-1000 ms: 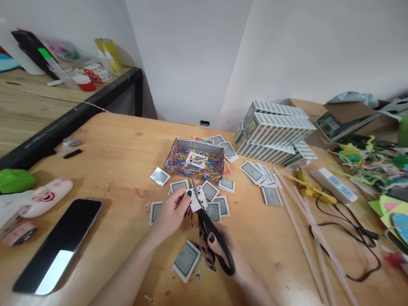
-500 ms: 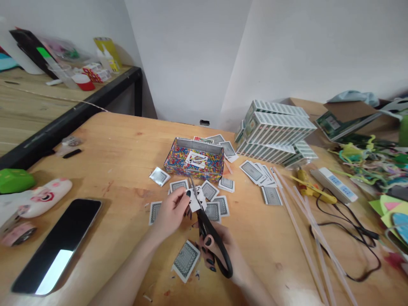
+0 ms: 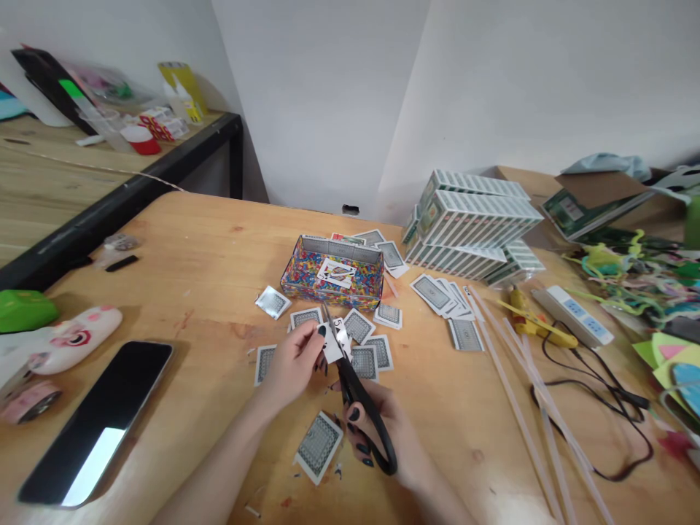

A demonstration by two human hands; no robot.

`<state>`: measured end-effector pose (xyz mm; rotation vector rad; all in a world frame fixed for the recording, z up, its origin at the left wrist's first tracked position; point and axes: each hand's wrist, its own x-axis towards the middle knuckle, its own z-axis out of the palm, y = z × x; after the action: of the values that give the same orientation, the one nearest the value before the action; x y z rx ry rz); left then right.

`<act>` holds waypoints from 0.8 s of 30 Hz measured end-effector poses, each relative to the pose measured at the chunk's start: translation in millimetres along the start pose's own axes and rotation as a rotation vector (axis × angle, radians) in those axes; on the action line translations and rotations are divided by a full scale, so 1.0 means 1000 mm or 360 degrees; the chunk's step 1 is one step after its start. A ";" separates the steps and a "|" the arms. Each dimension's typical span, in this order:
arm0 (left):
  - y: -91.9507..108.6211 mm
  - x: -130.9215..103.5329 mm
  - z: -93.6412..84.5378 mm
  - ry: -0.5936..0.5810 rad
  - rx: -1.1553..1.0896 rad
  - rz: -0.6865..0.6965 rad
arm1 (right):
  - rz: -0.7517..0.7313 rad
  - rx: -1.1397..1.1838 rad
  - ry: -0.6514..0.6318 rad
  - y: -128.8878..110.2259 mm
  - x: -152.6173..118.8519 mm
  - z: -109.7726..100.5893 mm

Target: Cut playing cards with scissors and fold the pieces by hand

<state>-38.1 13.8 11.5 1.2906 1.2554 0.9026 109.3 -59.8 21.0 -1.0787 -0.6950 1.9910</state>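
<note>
Between thumb and fingers, my left hand [image 3: 295, 361] pinches a white playing card [image 3: 332, 345] printed with a 5 and black pips. My right hand [image 3: 377, 430] is wrapped round the black handles of a pair of scissors [image 3: 358, 390]. The blades cross the card and their tips point up toward an open box [image 3: 333, 292] with a colourful patterned front. Inside that box lies a face card [image 3: 337, 273]. Several face-down cards surround my hands, among them one [image 3: 320, 446] close to me and another [image 3: 360, 326] right of the blades.
Striped card boxes [image 3: 475, 219] are stacked at the back right. Glue sticks [image 3: 541, 408], a yellow glue gun [image 3: 539, 324] and a power strip [image 3: 573, 316] with a black cable lie to the right. A phone [image 3: 98, 423] and a pink-and-white toy [image 3: 79, 339] are on the left.
The scissor handles have drawn slightly closer together on the card. Both hands stay almost in the same place, and the cards on the table have not moved.
</note>
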 end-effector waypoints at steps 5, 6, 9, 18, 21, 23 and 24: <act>0.002 -0.002 0.002 -0.0034 0.0027 0.0020 | 0.0015 -0.0064 0.0090 -0.002 0.001 -0.004; 0.002 -0.002 0.002 -0.0037 0.0035 0.0020 | -0.0010 -0.0066 0.0095 -0.003 0.001 -0.005; 0.004 -0.003 0.002 -0.0027 0.0028 0.0012 | -0.0122 -0.0070 0.0134 -0.009 -0.001 -0.009; 0.003 -0.002 0.001 -0.0027 0.0031 0.0078 | -0.0737 -0.0850 0.1174 -0.024 0.006 -0.052; 0.005 -0.003 0.001 -0.0028 0.0087 0.0109 | -0.0715 -0.1262 0.1513 -0.024 0.010 -0.076; 0.006 -0.003 0.001 -0.0031 0.0115 0.0121 | -0.0597 -0.1542 0.1643 -0.025 0.010 -0.086; 0.006 -0.003 0.001 -0.0031 0.0121 0.0126 | -0.0541 -0.1680 0.1687 -0.025 0.009 -0.088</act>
<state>-36.7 11.7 18.0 1.4146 1.2407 0.9034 191.1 -29.2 -7.8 -2.1424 -1.1872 0.4484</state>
